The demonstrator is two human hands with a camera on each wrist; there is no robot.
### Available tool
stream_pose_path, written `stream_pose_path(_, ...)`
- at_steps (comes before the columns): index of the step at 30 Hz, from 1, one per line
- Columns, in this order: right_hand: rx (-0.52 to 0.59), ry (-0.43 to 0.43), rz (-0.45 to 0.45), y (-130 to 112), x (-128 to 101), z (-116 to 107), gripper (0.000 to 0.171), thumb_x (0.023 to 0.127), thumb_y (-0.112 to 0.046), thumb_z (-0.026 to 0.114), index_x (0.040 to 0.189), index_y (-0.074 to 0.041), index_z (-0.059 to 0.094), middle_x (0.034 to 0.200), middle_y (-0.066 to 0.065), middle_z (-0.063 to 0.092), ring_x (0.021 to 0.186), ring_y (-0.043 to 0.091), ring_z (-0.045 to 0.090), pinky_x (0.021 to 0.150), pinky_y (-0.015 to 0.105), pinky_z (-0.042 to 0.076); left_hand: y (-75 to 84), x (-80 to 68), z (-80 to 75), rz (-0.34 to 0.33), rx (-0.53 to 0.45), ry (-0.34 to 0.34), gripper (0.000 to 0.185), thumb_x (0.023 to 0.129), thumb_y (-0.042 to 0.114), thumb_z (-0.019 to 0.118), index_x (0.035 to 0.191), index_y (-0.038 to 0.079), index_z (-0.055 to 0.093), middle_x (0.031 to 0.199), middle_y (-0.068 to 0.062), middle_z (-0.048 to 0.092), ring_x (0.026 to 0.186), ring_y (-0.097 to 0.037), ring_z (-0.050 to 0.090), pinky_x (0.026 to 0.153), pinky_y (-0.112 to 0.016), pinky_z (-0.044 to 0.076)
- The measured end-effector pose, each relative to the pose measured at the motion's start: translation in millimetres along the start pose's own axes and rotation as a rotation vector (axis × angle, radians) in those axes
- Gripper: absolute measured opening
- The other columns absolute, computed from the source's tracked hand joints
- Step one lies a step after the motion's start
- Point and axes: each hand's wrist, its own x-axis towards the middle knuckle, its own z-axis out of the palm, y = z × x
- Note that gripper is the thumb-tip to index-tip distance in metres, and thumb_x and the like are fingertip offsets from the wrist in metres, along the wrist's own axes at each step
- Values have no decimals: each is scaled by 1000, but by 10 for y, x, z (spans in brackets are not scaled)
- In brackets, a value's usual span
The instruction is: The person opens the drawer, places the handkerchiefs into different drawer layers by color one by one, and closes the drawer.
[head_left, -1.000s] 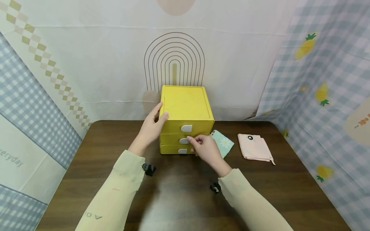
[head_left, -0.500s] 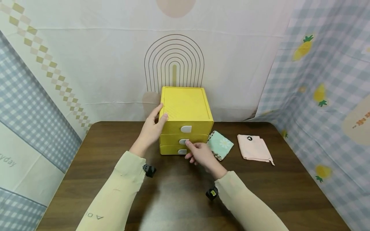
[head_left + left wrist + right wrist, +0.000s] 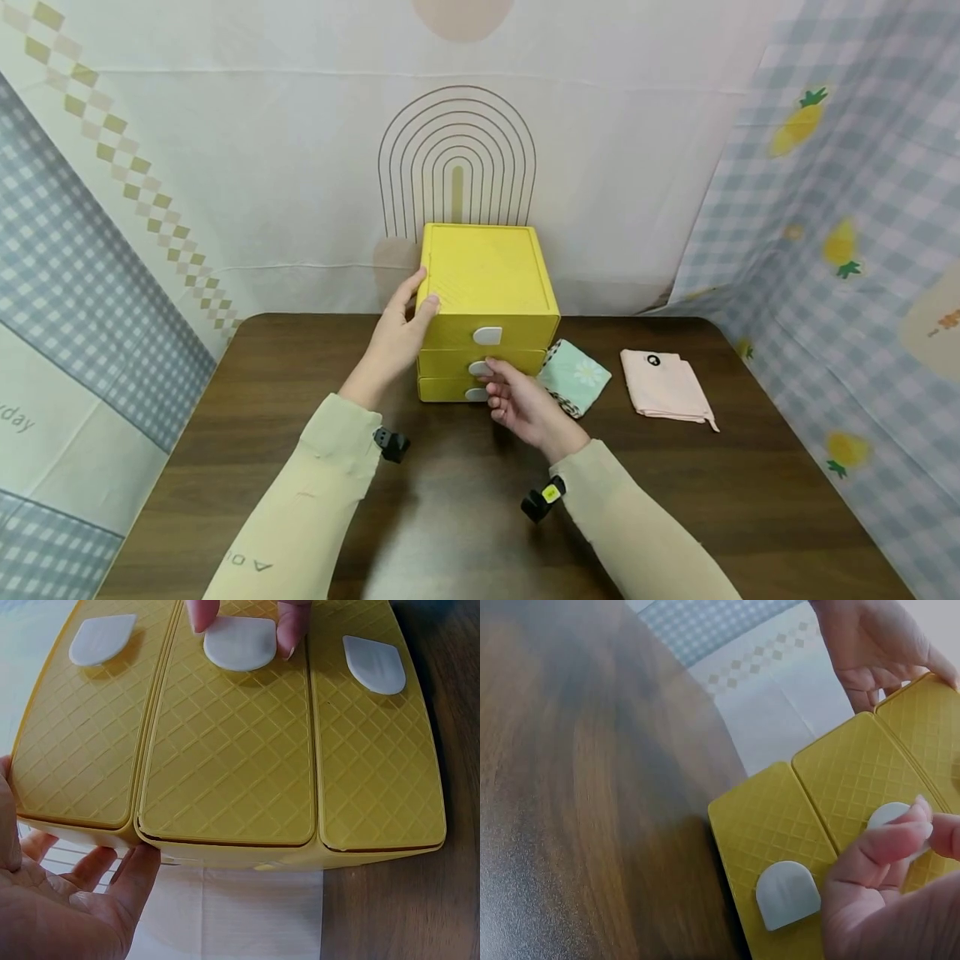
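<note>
A yellow cabinet (image 3: 487, 267) with three stacked drawers stands at the back of the table, a white tab handle on each. My left hand (image 3: 392, 337) rests on its left side, thumb on the top front edge, other fingers along the side wall. With thumb and finger, my right hand (image 3: 528, 408) pinches the middle drawer's white handle (image 3: 240, 645) by its two sides; the other fingers curl loosely below. All drawer fronts look nearly flush. In the right wrist view, the bottom drawer's handle (image 3: 787, 895) lies beside the right hand, untouched.
Just right of the cabinet lies a folded mint-green cloth (image 3: 577, 379) with a daisy. Farther right is a folded pink cloth (image 3: 666, 386). Both lie on the dark wooden table (image 3: 457, 517). Printed fabric (image 3: 300, 167) hangs behind and at the sides.
My right hand has shifted slightly left and turned at the wrist, fingers staying at the middle handle, so more of the green cloth shows. The left hand and cabinet have stayed put.
</note>
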Motion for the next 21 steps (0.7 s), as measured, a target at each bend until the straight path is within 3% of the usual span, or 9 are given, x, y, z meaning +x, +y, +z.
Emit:
stream_pose_path(6,-28,38,-44,38,22,5,41,90,-36,66,110,-1,60,70,-4,50,56,7,40,49,20,34,1,4,-8,-10,-19,-7,61,100,45,47,154,27,25,149,-6,36,126,-23,45,104,-43,36)
stream_pose_path(11,-80,58,-83,57,-4,6,47,90,-38,65,116,1,61,69,-3,50,56,8,40,50,21,35,189,-67,-16,-23,-32,-17,59,102,34,47,154,18,25,150,-12,33,129,-28,42,105,-45,35)
stream_pose_path(14,-115,69,-90,72,-26,-5,48,90,-40,64,116,1,62,68,-3,50,56,9,40,51,21,36,150,-58,2,-21,-22,-16,61,101,40,46,155,21,24,151,-10,33,130,-26,41,105,-46,35)
stream_pose_path(17,-147,80,-85,87,-64,-16,50,90,-42,65,116,0,64,68,-3,51,57,9,41,51,22,36,9,-3,14,-9,-13,-11,63,98,50,47,154,30,25,150,-5,34,130,-22,40,104,-44,35)
stream_pose_path(21,-183,81,-79,114,-112,-28,54,89,-45,66,118,1,64,69,-2,52,58,10,43,52,23,38,9,8,-27,-19,20,-22,67,96,57,47,154,32,25,152,-3,33,131,-22,39,104,-45,36)
